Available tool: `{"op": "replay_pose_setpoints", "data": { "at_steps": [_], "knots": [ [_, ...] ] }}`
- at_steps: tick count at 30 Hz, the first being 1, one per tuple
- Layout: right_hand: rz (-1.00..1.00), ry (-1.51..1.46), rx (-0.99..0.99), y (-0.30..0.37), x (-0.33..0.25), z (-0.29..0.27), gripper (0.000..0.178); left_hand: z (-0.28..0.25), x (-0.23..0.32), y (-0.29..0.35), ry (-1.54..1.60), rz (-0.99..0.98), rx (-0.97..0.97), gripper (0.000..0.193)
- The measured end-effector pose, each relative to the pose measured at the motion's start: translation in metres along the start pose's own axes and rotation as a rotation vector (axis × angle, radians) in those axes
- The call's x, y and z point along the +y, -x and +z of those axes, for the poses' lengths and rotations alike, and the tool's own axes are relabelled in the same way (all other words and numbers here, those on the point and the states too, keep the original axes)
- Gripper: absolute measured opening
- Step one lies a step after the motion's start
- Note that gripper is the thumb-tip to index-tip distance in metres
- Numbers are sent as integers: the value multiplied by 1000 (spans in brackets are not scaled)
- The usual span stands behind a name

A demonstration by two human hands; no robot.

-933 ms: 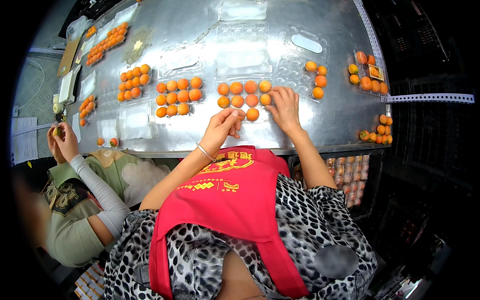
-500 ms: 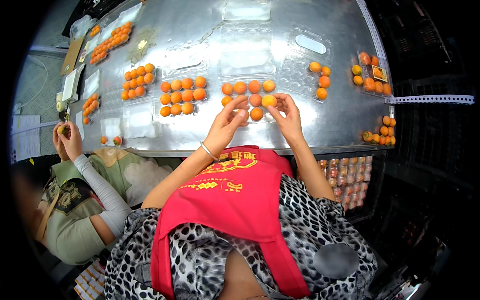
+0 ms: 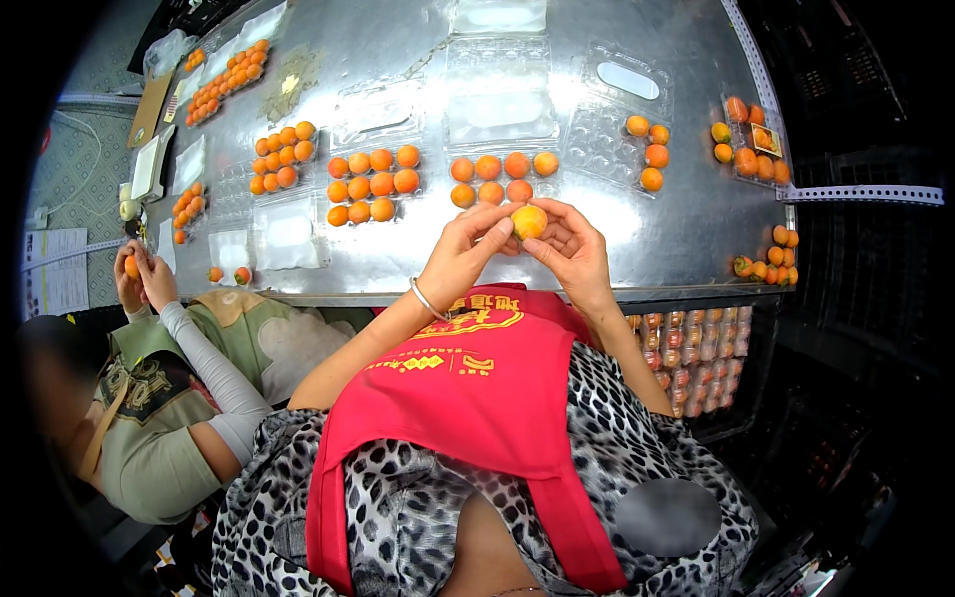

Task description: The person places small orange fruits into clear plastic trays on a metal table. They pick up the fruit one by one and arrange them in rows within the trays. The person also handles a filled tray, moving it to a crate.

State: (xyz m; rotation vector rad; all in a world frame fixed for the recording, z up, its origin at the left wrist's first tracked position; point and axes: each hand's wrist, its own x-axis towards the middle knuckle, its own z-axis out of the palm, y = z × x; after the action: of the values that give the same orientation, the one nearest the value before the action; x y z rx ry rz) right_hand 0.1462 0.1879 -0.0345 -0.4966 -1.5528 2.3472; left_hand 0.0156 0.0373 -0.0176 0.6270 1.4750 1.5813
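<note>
A round yellow-orange fruit, its kind not certain, is pinched between my two hands near the front of the metal table. My left hand is closed, its thumb and fingertips against the fruit's left side. From the right, my right hand grips it with thumb and curled fingers. Just beyond my fingers lies an opened clear plastic clamshell box, its near half holding rows of orange fruits. My hands hide part of the box's near edge.
More clear boxes of fruit lie to the left, including a filled one. To the right is a partly filled box, then loose fruits at the table corner. A co-worker's hands hold a fruit at left. Stacked fruit packs stand below the table edge.
Both my hands have closed together around the yellow-orange fruit, bringing it slightly nearer to me. The box's near row is less visible. At left, the co-worker's hands have shifted around their fruit.
</note>
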Motion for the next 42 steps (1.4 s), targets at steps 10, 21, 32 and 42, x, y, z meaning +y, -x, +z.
{"op": "replay_pose_setpoints", "data": {
  "at_steps": [10,21,32,42],
  "knots": [
    [-64,111,-11,0,-4,3,51,5,12,3,-70,14,13,44],
    [-74,96,-29,3,-5,3,56,7,17,2,-513,340,115,47],
    [-161,215,26,4,-1,3,54,7,14,1,-550,362,76,46],
    [-47,62,7,7,2,-2,54,10,9,6,-256,219,171,21]
  ]
}}
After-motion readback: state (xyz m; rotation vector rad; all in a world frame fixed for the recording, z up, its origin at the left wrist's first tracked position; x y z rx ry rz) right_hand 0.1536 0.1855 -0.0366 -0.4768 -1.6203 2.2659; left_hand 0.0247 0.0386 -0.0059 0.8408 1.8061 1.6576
